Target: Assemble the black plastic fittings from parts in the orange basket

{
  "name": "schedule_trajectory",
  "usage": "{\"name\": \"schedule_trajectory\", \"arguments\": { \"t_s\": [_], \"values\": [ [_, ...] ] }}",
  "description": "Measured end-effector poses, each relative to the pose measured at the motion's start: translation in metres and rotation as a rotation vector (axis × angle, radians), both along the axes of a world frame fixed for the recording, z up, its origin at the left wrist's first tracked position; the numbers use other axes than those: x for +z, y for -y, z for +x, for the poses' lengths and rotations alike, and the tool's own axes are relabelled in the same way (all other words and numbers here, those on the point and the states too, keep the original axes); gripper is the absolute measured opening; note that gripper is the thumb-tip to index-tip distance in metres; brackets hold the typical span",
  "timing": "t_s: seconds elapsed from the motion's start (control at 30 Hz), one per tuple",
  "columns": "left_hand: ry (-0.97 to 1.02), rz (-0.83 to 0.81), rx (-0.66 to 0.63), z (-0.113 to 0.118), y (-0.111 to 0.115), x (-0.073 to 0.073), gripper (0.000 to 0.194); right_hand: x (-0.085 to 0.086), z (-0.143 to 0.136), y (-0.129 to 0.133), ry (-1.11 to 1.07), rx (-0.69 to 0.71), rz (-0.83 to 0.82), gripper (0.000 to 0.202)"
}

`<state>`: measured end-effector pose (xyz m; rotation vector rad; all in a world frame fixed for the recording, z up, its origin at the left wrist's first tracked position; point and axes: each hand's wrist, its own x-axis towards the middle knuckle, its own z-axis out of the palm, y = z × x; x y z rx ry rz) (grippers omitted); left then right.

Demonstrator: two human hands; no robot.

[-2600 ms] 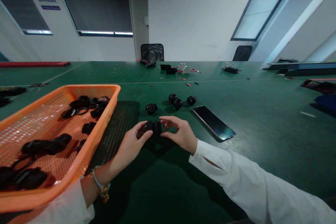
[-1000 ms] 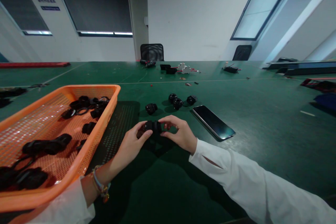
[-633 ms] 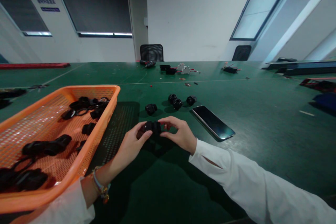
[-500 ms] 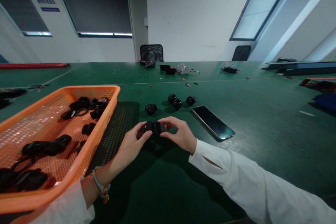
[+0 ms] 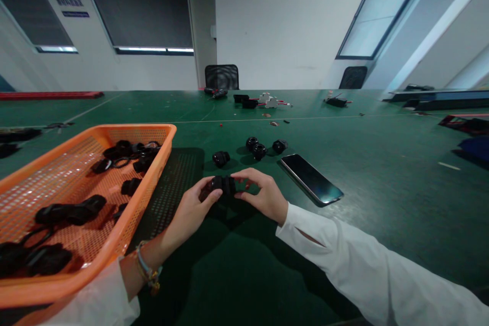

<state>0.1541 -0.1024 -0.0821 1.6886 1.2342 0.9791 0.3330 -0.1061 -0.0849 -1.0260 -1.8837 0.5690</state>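
Between my hands, just above the table, is a black plastic cable gland (image 5: pixel 223 184) with a ridged middle, lying sideways. My left hand (image 5: pixel 196 205) pinches its left end between thumb and fingers. At its right end, the thumb and fingertips of my right hand (image 5: pixel 264 195) close on the nut part. A little beyond my hands a similar black gland (image 5: pixel 220 158) lies on the table. Further right are two more close together, including the nearer gland (image 5: pixel 259 151), and a separate gland (image 5: pixel 279 146).
An orange mesh basket (image 5: pixel 172 137) with several black fittings stands at my left. A smartphone (image 5: pixel 312 179) lies right of my hands on the green table (image 5: pixel 382 163). White and black electrical parts (image 5: pixel 267 100) sit near the far edge.
The view has shifted very slightly. Both hands keep their hold on the cable gland, with hardly any visible movement.
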Motion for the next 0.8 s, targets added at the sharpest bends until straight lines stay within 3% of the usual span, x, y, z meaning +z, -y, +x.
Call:
{"name": "schedule_trajectory", "arguments": {
  "t_s": [0.27, 0.8],
  "values": [
    [-0.009, 0.001, -0.010, -0.0003, -0.0009, -0.0028, 0.043, -0.0055, -0.0009, -0.0005, 0.000, -0.016, 0.069, 0.034],
    [-0.021, -0.002, -0.003, 0.0000, 0.0011, -0.0007, 0.042, -0.0004, -0.0009, 0.0007, 0.023, -0.024, 0.023, 0.030]
  ]
}}
